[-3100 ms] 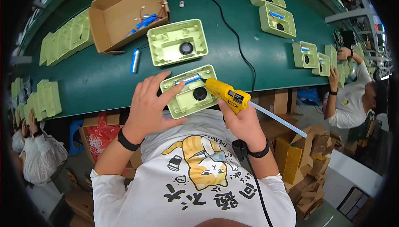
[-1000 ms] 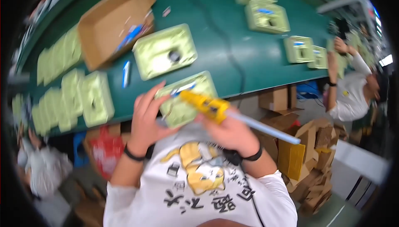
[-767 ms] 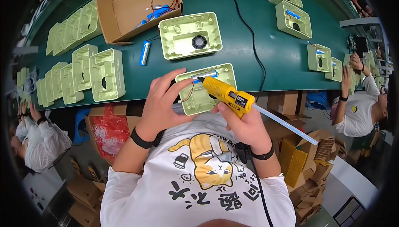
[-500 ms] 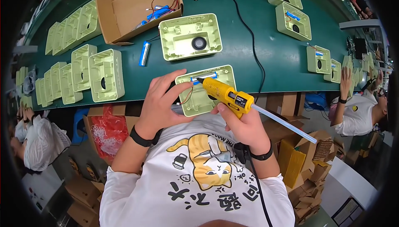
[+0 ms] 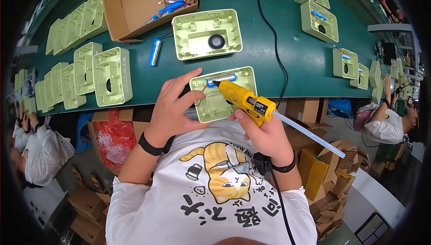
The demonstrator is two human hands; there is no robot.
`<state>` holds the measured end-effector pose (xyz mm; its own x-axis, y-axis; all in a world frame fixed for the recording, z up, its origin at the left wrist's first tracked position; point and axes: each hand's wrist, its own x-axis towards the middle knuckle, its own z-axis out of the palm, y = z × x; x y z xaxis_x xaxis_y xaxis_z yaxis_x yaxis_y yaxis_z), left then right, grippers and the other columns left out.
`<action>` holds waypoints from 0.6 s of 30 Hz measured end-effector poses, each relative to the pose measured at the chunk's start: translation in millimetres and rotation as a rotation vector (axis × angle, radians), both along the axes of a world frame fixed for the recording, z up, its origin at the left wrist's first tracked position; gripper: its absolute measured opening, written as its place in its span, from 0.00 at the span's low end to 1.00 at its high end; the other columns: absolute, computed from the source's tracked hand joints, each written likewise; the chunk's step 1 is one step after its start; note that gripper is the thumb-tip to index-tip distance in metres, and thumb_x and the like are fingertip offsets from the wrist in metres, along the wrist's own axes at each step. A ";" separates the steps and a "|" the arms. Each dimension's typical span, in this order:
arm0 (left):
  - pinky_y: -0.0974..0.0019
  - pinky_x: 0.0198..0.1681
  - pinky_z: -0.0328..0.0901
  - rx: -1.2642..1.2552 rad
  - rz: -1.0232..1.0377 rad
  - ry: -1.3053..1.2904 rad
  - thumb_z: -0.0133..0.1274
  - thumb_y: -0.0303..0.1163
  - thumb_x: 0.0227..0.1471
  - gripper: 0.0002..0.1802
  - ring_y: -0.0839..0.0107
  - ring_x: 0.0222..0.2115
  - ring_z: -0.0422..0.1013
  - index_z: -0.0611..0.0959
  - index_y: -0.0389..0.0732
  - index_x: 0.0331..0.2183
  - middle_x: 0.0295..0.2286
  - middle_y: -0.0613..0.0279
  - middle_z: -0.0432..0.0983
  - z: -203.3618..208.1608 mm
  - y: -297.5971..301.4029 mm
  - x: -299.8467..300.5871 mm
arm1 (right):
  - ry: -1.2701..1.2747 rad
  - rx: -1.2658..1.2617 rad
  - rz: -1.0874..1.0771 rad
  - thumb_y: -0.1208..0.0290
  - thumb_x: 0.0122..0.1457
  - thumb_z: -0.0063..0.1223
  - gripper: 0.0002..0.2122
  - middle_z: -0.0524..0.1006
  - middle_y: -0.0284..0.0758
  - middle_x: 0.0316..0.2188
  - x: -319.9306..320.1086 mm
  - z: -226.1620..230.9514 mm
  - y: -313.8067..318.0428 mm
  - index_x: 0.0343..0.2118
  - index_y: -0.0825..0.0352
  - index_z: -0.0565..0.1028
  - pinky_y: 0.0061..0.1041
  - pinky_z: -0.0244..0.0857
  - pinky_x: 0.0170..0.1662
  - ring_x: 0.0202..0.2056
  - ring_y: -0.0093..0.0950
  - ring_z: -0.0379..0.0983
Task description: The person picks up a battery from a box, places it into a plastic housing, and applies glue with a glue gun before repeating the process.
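My left hand (image 5: 173, 103) grips the left side of a pale green plastic housing (image 5: 215, 112), thumb along its near edge and fingers around the left wall. Inside, a blue cylindrical battery (image 5: 228, 78) lies along the far wall, its thin red and dark wires near my index finger. My right hand (image 5: 265, 137) is closed around a yellow hot glue gun (image 5: 240, 99). The gun's dark nozzle points at the battery's left end; whether it touches is unclear. A clear glue stick (image 5: 310, 135) sticks out of its back. The gun hides part of the housing's right side.
Beyond stands another green housing (image 5: 206, 49) with a round speaker, beside a loose blue battery (image 5: 155, 52). A cardboard box (image 5: 130, 7) holds several wired batteries. More housings (image 5: 112, 76) line the left and right. A black cable (image 5: 271, 34) crosses the green table (image 5: 310, 74). Co-workers sit at both sides.
The glue gun's nozzle stays by the battery's left end. My left index finger has drawn back slightly from the battery toward the left wall. At right, a co-worker's hand has moved away from a housing.
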<state>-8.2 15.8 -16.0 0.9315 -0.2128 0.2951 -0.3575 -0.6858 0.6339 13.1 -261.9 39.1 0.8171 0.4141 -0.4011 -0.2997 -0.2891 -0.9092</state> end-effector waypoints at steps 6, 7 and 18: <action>0.50 0.61 0.72 -0.053 0.000 -0.053 0.86 0.41 0.30 0.32 0.48 0.59 0.78 0.87 0.45 0.39 0.66 0.49 0.77 2.8 -6.1 -2.7 | -0.042 -0.062 0.003 0.70 0.71 0.65 0.11 0.86 0.43 0.32 1.0 11.4 5.4 0.48 0.73 0.83 0.32 0.74 0.37 0.32 0.31 0.82; 0.49 0.61 0.72 -0.081 0.003 -0.061 0.85 0.40 0.32 0.31 0.48 0.58 0.78 0.87 0.45 0.39 0.67 0.49 0.77 5.0 -8.3 -2.0 | -0.040 -0.043 -0.016 0.69 0.70 0.65 0.11 0.85 0.44 0.32 0.1 11.7 5.3 0.47 0.73 0.83 0.32 0.73 0.36 0.31 0.32 0.81; 0.54 0.58 0.75 -0.042 0.138 0.030 0.80 0.38 0.45 0.25 0.46 0.55 0.80 0.86 0.41 0.42 0.63 0.47 0.80 20.1 -17.9 -1.7 | 0.017 0.014 -0.046 0.68 0.77 0.60 0.20 0.87 0.34 0.43 -0.6 0.5 1.2 0.66 0.71 0.77 0.16 0.74 0.30 0.38 0.16 0.82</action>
